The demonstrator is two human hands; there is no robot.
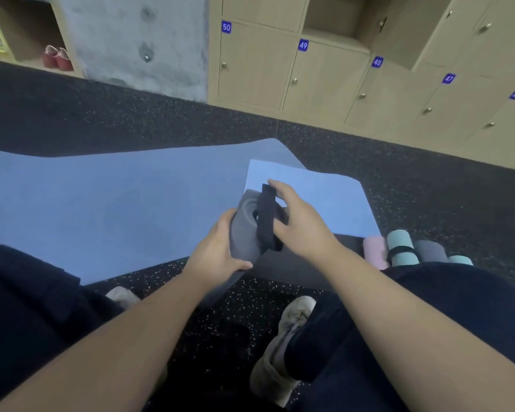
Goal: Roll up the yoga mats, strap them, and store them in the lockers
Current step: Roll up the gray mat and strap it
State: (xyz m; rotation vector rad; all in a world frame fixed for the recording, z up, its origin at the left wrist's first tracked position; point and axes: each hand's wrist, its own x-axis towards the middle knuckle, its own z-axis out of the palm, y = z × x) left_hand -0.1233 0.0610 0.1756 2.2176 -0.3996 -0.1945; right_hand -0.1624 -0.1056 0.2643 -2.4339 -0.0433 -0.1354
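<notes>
Strapping step: above the blue mat (107, 203), the left hand (217, 251) grips the rolled grey mat (244, 233) while the right hand (298, 221) pinches the black strap (266, 215) across its end, which next probably needs tightening and fastening.

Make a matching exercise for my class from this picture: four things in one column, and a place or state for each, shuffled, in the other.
Column 1
1. grey rolled mat
2. black strap
3. blue mat
4. teal rolled mat

Column 2
A. lying unrolled on the floor
B. gripped by the left hand
C. lying among other rolls at the right, a dark band round it
D. held across the end of the grey roll by the right hand

Pairs: 1-B, 2-D, 3-A, 4-C
</notes>
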